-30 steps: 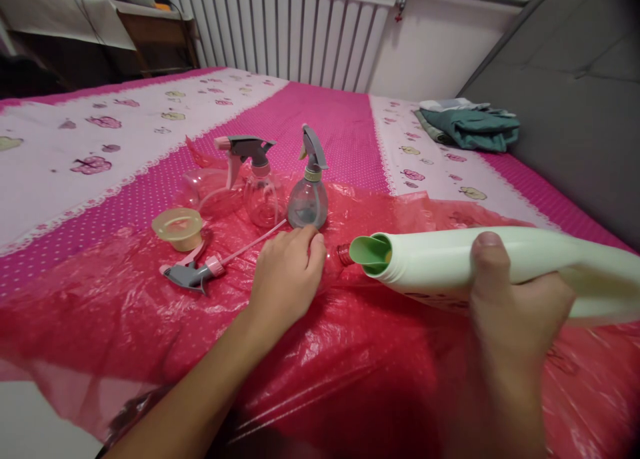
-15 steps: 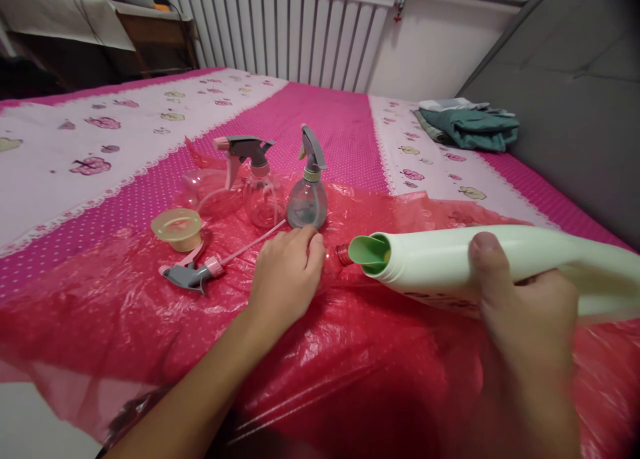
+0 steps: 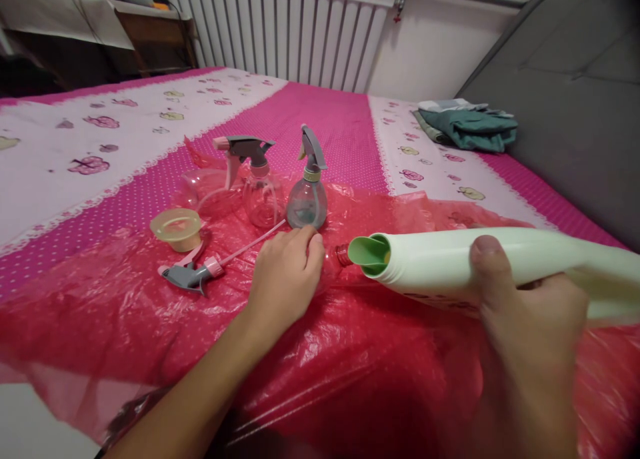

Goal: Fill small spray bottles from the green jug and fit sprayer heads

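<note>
The jug (image 3: 430,262), probably heavy and slippery, is best held at mid-body, where the right hand (image 3: 530,319) wraps it, while the left hand (image 3: 287,269) clasps the bottle (image 3: 332,263) at the spout (image 3: 366,251).

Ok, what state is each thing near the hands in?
Left hand: holding clear bottle
Right hand: gripping pale green jug
Clear bottle: tilted, uncapped
Pale green jug: tilted, uncapped
Loose sprayer: lying down
Pink-collared bottle: upright, assembled
Yellow-collared bottle: upright, assembled
Yellow cup: wide rim up
Red plastic sheet: spread, wrinkled
</note>
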